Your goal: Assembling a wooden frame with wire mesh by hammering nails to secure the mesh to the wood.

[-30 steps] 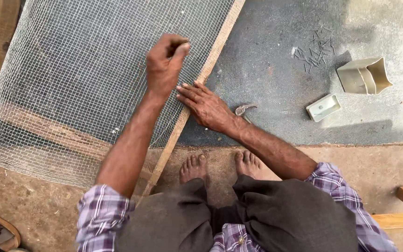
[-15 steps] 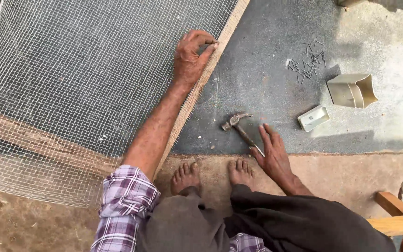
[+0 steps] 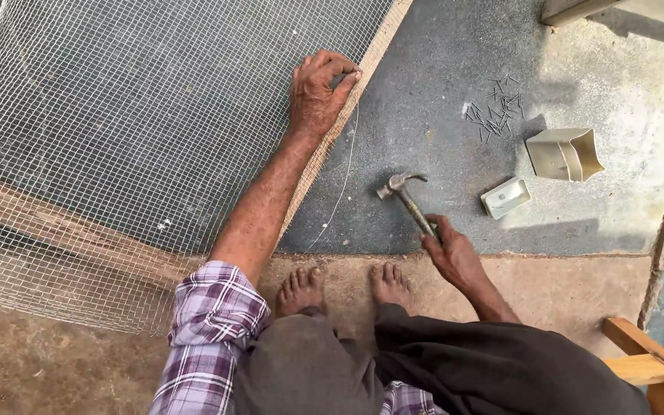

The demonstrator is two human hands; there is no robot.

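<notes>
Hammer point(image 3: 406, 198) handle is grasped in the right hand point(image 3: 449, 253); the left hand point(image 3: 315, 96) pinches, maybe a nail, on the wire mesh point(image 3: 132, 115) edge, nails point(image 3: 493, 111) beyond.

Bright, hard daylight from the upper right, crisp short shadows, sharp focus, slight glare top right.

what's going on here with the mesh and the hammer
A person squats barefoot on the ground over a wooden frame covered with wire mesh. The left hand presses on the mesh at the frame's edge strip, fingers pinched together. The right hand grips the handle of a claw hammer, whose head is low over the dark floor. Loose nails and two small open boxes lie to the right.
</notes>
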